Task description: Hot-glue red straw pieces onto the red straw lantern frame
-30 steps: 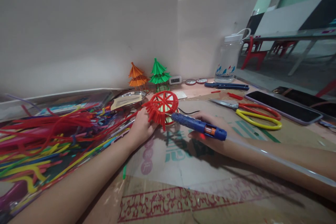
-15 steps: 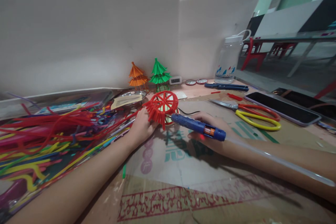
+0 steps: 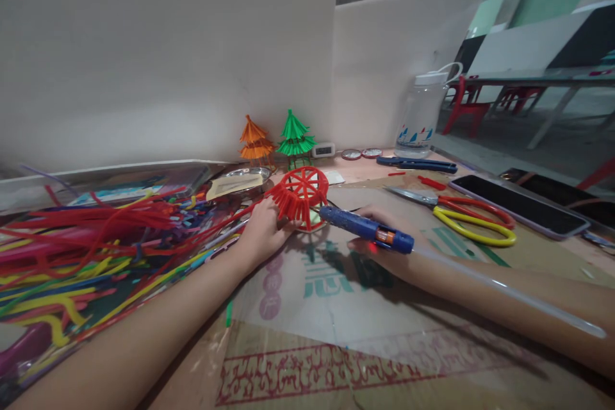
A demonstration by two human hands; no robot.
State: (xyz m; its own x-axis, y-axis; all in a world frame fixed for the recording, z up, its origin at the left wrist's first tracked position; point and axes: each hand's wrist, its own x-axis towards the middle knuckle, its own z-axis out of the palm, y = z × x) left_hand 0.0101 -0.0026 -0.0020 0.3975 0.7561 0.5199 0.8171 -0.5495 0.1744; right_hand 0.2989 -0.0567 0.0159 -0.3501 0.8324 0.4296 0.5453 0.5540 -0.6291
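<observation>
My left hand (image 3: 260,234) is closed on the left side of a red fringed wheel-shaped straw piece (image 3: 300,192), holding it tilted just above the cardboard. My right hand (image 3: 384,245) grips a blue hot glue gun (image 3: 364,228); its nozzle touches the red piece's right edge. A long clear glue stick (image 3: 504,291) trails back from the gun over my right forearm.
A heap of coloured straws (image 3: 81,256) covers the left. Orange (image 3: 254,139) and green (image 3: 296,136) straw pagodas stand by the white partition. Red-and-yellow scissors (image 3: 461,214), a phone (image 3: 521,206), blue pliers (image 3: 417,165) and a clear jug (image 3: 421,116) lie right. Cardboard (image 3: 336,333) covers the table.
The view has shifted slightly. Both hands, the red piece and the glue gun stay in nearly the same pose, with the nozzle against the piece.
</observation>
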